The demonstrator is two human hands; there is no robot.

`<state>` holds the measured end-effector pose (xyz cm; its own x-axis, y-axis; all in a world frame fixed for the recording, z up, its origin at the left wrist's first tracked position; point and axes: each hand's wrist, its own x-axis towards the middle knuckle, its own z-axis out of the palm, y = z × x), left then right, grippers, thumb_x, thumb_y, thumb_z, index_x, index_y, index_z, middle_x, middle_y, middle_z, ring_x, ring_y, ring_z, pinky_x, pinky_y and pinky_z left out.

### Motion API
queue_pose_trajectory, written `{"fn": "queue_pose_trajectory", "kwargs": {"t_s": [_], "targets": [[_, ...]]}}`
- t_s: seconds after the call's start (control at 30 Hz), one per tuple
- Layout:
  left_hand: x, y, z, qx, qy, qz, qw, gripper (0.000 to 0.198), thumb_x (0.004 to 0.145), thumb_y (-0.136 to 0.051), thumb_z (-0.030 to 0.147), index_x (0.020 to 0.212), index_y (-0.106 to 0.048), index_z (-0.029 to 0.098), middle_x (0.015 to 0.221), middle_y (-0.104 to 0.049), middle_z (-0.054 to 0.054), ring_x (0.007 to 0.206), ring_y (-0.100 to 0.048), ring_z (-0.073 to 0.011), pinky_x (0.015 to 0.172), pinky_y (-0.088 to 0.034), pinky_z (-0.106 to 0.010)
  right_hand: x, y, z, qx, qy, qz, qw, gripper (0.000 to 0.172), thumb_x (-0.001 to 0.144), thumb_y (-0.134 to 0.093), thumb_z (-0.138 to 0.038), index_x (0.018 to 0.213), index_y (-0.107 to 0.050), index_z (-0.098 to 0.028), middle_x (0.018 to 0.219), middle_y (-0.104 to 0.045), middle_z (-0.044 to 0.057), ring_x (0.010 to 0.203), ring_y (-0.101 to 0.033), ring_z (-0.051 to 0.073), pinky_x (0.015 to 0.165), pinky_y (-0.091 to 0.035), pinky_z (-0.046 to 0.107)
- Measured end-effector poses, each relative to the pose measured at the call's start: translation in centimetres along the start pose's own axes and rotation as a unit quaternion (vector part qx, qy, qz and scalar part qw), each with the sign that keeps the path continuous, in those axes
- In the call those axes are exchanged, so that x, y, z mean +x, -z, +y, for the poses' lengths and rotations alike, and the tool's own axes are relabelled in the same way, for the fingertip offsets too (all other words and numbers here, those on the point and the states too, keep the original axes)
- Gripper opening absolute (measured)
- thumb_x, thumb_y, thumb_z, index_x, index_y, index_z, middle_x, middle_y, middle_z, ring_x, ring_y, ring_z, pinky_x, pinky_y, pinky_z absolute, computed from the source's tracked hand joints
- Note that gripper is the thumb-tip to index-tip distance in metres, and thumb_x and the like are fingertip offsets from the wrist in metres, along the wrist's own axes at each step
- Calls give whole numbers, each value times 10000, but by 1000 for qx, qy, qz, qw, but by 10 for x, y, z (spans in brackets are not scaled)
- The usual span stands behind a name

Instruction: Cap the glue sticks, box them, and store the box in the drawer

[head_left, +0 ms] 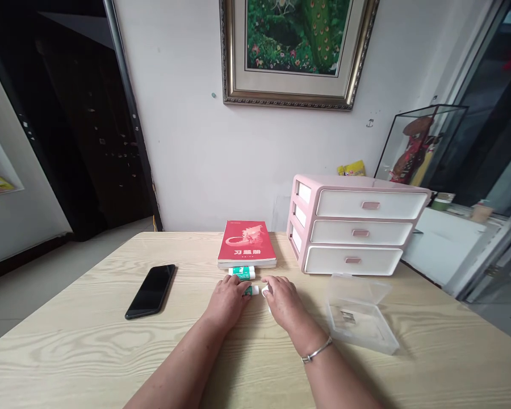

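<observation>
Shows left hand (227, 301) curled around a green-and-white tube (251, 290) over the table (89, 341), near a matching tube (242, 273) just in front of the red book (246, 241). Shows right hand (284, 301) bent closed around a small white piece (264, 289), just beside the first tube's end.

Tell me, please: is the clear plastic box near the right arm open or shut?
The clear plastic box is open: its lid stands raised at the far side.
</observation>
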<state>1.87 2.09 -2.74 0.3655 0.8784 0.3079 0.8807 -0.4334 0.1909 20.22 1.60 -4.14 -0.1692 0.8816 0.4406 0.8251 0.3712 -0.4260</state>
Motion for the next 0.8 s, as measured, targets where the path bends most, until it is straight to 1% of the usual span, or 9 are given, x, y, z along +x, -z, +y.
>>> {"fn": "queue_pose_trajectory", "kwargs": {"t_s": [0.13,0.23,0.33,0.4,0.53,0.6,0.67,0.73,0.8], "targets": [[1,-4,-7,-35,9,34,999,372,859,-619,311,1224,-652,252,1109,-639,-94,1087,-551,-274,961,-426,-378,0,-5,4,48,-16,-24,998,358,844,-552,-128,1183,-628,-212,1097,-696,76,1066,-606,226,937,-432,343],[1,-9,-15,-68,21,54,996,410,840,-629,295,1241,-642,212,1167,-632,-113,1114,-551,-280,990,-422,-383,1,-9,8,80,-22,-12,996,357,860,-523,-157,1200,-624,-196,1180,-675,96,1133,-588,235,977,-428,356],[0,-12,-23,-98,55,86,990,451,838,-625,305,1273,-618,187,1251,-601,-133,1180,-529,-294,1026,-410,-397,2,-12,12,93,-80,35,992,367,866,-492,-172,1211,-617,-169,1216,-654,141,1167,-576,259,1004,-423,387],[-1,-13,-26,-116,77,101,985,451,839,-618,310,1276,-614,195,1263,-594,-125,1190,-530,-288,1028,-416,-393,3,-15,11,104,-126,57,985,397,863,-468,-168,1238,-596,-141,1240,-638,170,1178,-576,271,1016,-420,404],[-4,-14,-29,-150,91,92,980,432,842,-588,274,1264,-621,189,1197,-619,-121,1153,-567,-268,1004,-442,-384,5,-22,5,155,-179,30,971,476,852,-440,-181,1317,-528,-125,1317,-595,163,1241,-541,262,1034,-416,401],[-5,-15,-30,-172,91,94,976,421,861,-556,276,1263,-621,169,1190,-617,-135,1116,-590,-262,968,-465,-380,5,-25,2,180,-186,17,966,501,853,-428,-192,1346,-498,-135,1343,-578,148,1269,-518,250,1044,-409,401],[-5,-15,-30,-199,95,97,971,415,881,-532,301,1263,-617,161,1198,-610,-140,1029,-624,-244,903,-495,-369,5,-26,1,204,-188,15,961,508,855,-424,-204,1355,-486,-137,1345,-574,146,1263,-523,241,1049,-403,403],[-6,-14,-30,-222,103,101,964,402,895,-516,322,1249,-620,162,1192,-612,-135,919,-645,-213,837,-513,-347,5,-25,3,217,-185,23,958,503,856,-434,-220,1347,-495,-132,1337,-578,152,1247,-534,243,1051,-401,406],[-7,-12,-31,-237,113,110,959,380,898,-511,334,1218,-634,170,1177,-621,-119,815,-639,-176,794,-514,-324,6,-21,5,212,-169,47,962,487,853,-448,-230,1324,-521,-130,1323,-586,153,1240,-532,251,1057,-394,412]]}}
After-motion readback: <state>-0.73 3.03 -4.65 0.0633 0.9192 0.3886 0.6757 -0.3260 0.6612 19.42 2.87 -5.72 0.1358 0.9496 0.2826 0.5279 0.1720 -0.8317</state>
